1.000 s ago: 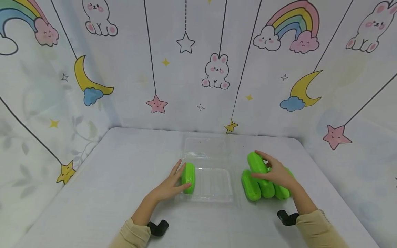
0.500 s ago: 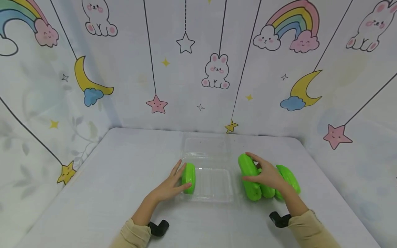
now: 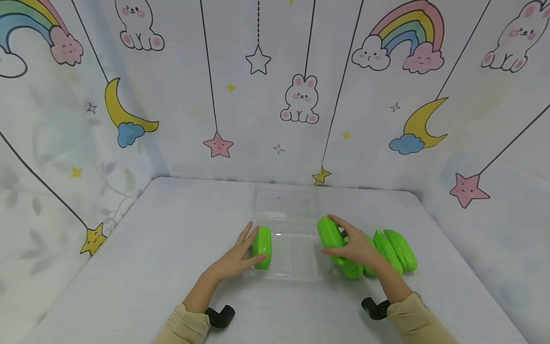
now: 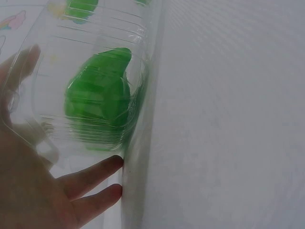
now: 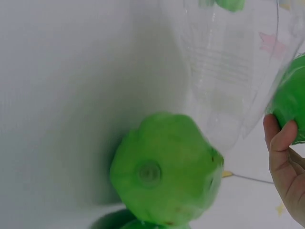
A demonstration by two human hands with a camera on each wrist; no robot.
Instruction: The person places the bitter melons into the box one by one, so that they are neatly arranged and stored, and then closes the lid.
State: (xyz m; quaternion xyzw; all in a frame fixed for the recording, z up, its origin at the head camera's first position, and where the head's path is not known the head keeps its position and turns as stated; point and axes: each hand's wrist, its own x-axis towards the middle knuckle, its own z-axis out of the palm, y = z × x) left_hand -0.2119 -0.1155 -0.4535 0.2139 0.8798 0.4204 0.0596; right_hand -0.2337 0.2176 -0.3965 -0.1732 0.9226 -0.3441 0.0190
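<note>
A clear plastic box lies with its lid folded open behind it. Inside, along its left wall, sits one long bright green ribbed toy, like a plastic vegetable. My left hand rests at the box's left side with straight, spread fingers; its fingertips lie near the box in the left wrist view. With my right hand I grip a matching green toy, held tilted by the box's right edge, fingers against its side in the right wrist view.
Below and right of my right hand, several more green toys lie side by side on the white table. One toy shows its round end close to the right wrist camera. A printed cloth hangs behind the table.
My right hand has lifted the green toy off the row and carried it left to the box's right edge, uncovering more toys on the right. My left hand stays in place.
</note>
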